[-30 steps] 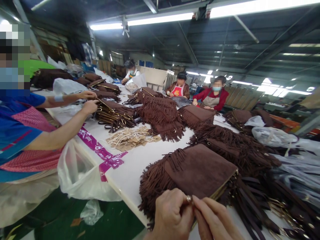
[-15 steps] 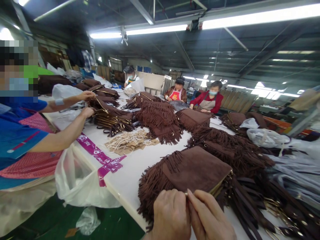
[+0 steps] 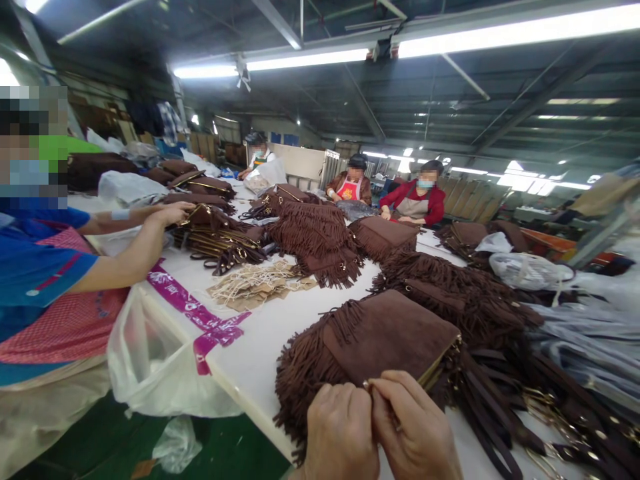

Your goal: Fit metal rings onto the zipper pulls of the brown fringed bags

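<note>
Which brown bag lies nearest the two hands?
The flat-topped bag just beyond the left hand and right hand, its fringe spilling left; the other bags lie farther off.

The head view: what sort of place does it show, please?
Probably a bag workshop or factory: fringed brown bags lie in piles on a white table, several people in aprons stand or sit around it, and long lights hang overhead.

At five o'clock, a dark brown fringed suede-like bag (image 3: 395, 330) shows gold-toned metal fittings (image 3: 457, 343); at eight, glossy purple plastic tape (image 3: 187, 308) bears white lettering; at nine, a pinkish-red cloth apron (image 3: 65, 323) shows fine checks
</note>
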The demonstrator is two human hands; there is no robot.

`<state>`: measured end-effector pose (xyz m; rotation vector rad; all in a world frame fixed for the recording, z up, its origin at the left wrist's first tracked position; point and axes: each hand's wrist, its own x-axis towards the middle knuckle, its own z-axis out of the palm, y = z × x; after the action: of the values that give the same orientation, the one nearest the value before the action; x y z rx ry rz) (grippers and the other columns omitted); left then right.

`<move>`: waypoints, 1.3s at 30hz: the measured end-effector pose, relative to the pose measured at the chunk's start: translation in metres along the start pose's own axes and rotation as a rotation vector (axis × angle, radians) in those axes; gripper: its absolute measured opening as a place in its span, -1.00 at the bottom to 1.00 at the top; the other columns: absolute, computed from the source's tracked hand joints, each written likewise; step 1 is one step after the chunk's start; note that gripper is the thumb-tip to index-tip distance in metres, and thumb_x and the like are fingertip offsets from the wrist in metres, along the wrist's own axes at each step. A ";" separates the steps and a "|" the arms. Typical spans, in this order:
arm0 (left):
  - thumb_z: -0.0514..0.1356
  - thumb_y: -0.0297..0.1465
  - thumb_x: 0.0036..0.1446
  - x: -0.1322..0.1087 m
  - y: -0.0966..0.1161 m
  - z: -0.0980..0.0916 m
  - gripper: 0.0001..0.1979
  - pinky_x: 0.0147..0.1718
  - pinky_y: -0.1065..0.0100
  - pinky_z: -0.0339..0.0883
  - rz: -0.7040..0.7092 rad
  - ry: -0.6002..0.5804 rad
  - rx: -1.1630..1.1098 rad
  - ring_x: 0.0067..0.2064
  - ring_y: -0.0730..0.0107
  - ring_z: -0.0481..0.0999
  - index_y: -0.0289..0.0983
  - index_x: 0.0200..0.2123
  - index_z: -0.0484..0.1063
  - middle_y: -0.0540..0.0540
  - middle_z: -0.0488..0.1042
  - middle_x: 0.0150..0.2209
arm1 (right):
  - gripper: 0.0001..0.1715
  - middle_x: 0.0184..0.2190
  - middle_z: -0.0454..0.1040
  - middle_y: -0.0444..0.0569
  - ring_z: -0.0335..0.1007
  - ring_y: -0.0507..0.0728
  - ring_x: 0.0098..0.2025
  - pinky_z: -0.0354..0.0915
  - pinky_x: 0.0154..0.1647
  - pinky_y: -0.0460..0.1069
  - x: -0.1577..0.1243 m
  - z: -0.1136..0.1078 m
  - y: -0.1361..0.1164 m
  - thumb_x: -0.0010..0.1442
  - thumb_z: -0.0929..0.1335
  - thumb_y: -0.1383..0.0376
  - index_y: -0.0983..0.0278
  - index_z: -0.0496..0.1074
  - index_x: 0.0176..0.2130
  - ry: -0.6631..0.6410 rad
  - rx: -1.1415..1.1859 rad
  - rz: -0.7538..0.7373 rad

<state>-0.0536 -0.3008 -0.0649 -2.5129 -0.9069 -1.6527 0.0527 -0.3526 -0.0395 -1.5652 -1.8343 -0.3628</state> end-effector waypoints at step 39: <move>0.07 -0.30 -0.04 0.000 -0.004 -0.008 -0.78 -0.53 0.47 0.06 -0.971 -0.468 -0.963 -0.52 0.52 0.15 -0.29 -0.61 0.21 0.05 0.21 -0.61 | -0.82 -0.30 0.39 -0.01 0.38 0.06 -0.27 0.36 -0.28 -0.14 -0.003 -0.003 0.001 0.12 0.31 0.34 0.27 0.37 -0.20 -0.062 0.218 0.176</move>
<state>-0.0619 -0.3001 -0.0624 -3.4924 -2.0325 -2.0939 0.0544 -0.3567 -0.0397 -1.5845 -1.7022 -0.0327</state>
